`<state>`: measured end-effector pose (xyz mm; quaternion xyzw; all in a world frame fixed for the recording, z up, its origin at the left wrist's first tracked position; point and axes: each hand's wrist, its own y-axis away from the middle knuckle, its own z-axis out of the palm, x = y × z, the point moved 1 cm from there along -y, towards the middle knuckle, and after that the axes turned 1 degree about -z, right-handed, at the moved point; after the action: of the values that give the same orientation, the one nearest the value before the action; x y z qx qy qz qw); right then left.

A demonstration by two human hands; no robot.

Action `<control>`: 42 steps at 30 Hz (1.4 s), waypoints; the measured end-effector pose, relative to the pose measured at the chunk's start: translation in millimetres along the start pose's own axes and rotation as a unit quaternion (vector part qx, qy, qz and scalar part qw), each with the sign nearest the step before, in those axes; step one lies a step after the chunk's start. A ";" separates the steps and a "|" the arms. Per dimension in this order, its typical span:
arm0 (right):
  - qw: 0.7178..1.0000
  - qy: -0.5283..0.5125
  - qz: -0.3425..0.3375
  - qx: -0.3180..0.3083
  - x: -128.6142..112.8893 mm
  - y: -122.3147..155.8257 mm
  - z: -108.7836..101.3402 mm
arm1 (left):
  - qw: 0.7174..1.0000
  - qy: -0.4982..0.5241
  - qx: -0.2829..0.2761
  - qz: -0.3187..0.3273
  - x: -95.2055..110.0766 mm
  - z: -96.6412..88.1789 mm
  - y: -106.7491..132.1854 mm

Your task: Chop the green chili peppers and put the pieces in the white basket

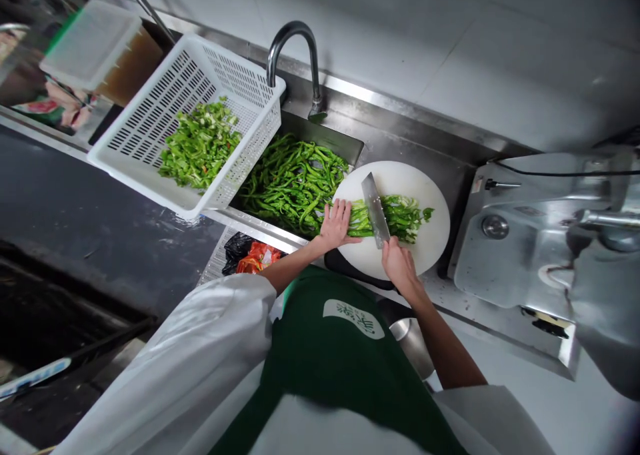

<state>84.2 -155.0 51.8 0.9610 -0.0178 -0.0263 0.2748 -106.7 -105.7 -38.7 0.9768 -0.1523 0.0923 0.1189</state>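
Observation:
My left hand [335, 223] presses down on a bundle of long green peppers [361, 223] lying across a round white cutting board [430, 241], fingers curled over them. My right hand [397, 263] grips the handle of a cleaver [375, 209], whose blade stands on the peppers just right of my left fingers. Cut pepper pieces [407, 216] lie on the board to the right of the blade. The board rests on the steel counter beside the sink.
The sink [350, 145] holds a heap of whole green peppers [293, 181] under a curved tap [295, 55]. A white perforated basket [150, 128] with chopped pepper sits on the sink's left edge. A steel machine [540, 241] stands at the right.

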 end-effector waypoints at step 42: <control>1.000 0.014 -0.006 0.015 19.1 8.0 21.9 | 0.959 0.242 0.135 0.063 2.5 46.6 8.9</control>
<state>101.8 -174.3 36.7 0.9655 -0.0089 -0.0142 0.2600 -100.5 -126.8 -80.8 0.9206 -0.1663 0.3530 0.0133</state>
